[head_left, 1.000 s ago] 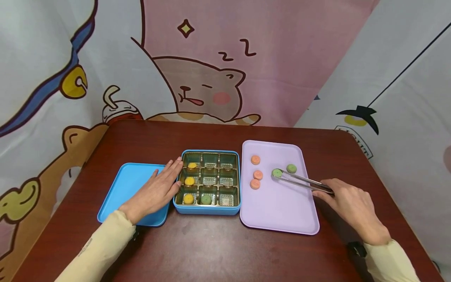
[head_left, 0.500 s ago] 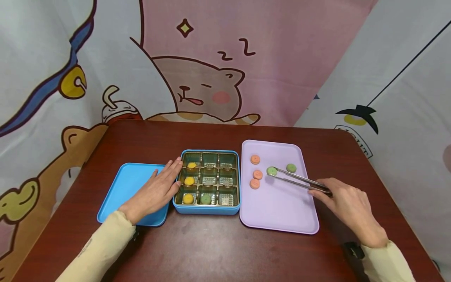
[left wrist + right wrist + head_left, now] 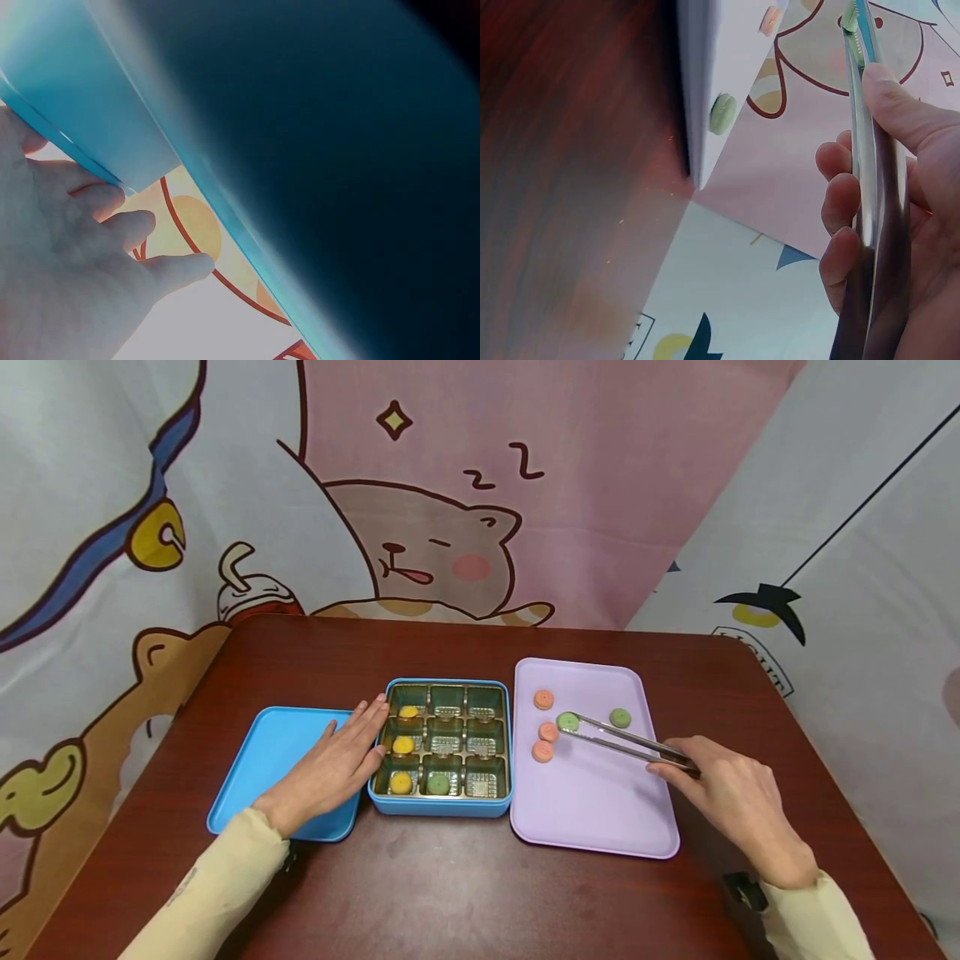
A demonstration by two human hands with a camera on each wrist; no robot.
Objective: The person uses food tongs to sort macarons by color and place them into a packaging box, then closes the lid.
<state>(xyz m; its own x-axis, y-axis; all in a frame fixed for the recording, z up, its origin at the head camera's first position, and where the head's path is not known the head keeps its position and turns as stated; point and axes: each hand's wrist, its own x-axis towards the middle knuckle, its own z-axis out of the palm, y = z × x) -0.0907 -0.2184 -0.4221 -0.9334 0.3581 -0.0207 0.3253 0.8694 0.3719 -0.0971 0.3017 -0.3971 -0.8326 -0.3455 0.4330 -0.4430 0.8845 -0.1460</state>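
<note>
Brown table, cartoon backdrop. Box [image 3: 447, 739] has nine cells: four filled (three yellow in its left column, one green in its near middle), five to go. Left hand [image 3: 330, 768] lies flat against the box's left wall. Right hand [image 3: 731, 797] grips tongs [image 3: 626, 745] pinching a green cookie [image 3: 567, 722] above the tray [image 3: 600, 810], right of the box; three orange plus one green remain there.

A staged recording booth: cartoon-print curtains [image 3: 450, 510] close in a small wooden table [image 3: 465, 893].
</note>
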